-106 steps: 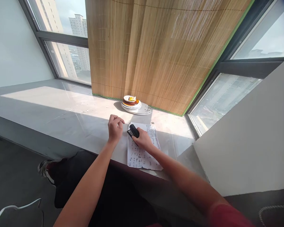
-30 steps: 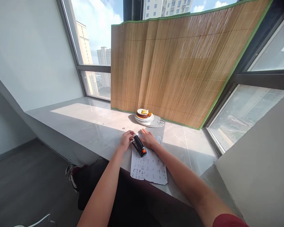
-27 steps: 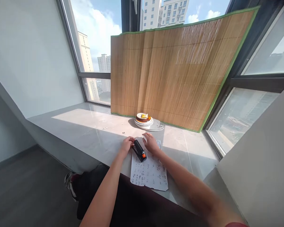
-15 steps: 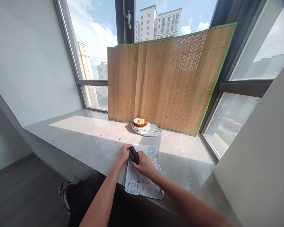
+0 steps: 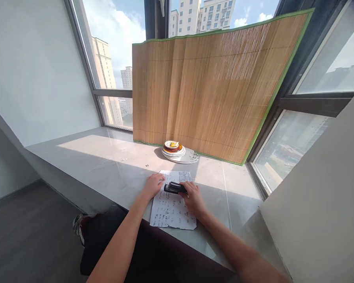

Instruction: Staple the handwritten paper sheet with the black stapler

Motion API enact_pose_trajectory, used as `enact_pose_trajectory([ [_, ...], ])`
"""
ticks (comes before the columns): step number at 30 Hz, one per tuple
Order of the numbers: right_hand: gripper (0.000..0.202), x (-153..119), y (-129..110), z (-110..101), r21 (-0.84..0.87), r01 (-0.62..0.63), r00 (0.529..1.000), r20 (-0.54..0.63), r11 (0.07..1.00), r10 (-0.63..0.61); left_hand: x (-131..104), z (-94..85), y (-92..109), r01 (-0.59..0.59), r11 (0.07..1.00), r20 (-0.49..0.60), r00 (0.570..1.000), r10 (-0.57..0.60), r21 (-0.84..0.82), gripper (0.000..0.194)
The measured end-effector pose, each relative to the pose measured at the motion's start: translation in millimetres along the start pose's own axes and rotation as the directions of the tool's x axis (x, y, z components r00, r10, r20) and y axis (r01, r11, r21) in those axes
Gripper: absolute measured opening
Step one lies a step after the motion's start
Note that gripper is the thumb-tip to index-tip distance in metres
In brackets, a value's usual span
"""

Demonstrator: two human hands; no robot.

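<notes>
A black stapler (image 5: 174, 187) lies across the upper part of a handwritten paper (image 5: 171, 212), its long body pointing left. My right hand (image 5: 192, 196) is closed round its right end. At the upper left edge of the paper, my left hand (image 5: 154, 184) has its fingers bent over the margin and grips it there. The stapler's left end comes close to those fingertips without touching them. Rows of handwriting cover the sheet, with a denser block of writing at its top right. Whether there is more than one sheet I cannot tell.
The paper rests on a grey stone windowsill (image 5: 106, 169). Behind it stands a stack of small plates (image 5: 173, 151) on an oval white board (image 5: 191, 156). A bamboo mat (image 5: 212, 90) with green edging leans against the window. My dark-clothed leg (image 5: 103, 239) is below the sill's front edge.
The stapler has turned from upright to nearly level and moved slightly right with my right hand. My left hand has come off it onto the paper's edge. The view has tilted down.
</notes>
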State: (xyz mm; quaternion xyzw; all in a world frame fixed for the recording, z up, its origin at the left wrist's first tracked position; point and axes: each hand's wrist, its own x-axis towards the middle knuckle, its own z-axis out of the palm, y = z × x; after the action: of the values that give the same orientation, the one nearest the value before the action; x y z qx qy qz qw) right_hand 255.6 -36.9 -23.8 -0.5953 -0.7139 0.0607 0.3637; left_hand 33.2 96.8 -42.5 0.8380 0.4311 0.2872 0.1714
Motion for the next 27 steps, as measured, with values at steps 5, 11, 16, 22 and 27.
enact_pose_trajectory([
  [5,0.031,8,11,13,0.129,0.038,0.996,-0.085,0.991,-0.027,1,-3.8,4,0.02,0.998,0.01,1.0,-0.021,0.056,0.029],
  [11,0.033,11,15,14,0.214,0.037,0.999,-0.01,0.976,-0.036,3,-3.8,6,0.054,0.995,-0.026,0.998,-0.056,-0.087,0.032],
  [16,0.035,11,7,7,0.24,0.02,0.997,0.065,0.971,-0.036,3,-5.5,8,0.096,0.946,-0.062,0.991,-0.121,-0.31,0.032],
  [22,0.028,9,6,-3,0.455,-0.037,0.942,-0.281,0.89,0.183,5,-11.0,19,0.195,0.805,-0.121,0.942,-0.313,-0.561,0.023],
  [27,0.033,10,17,-4,0.652,-0.219,0.842,-0.25,0.726,0.479,6,-17.4,27,0.207,0.536,-0.075,0.886,-0.457,-0.818,0.029],
])
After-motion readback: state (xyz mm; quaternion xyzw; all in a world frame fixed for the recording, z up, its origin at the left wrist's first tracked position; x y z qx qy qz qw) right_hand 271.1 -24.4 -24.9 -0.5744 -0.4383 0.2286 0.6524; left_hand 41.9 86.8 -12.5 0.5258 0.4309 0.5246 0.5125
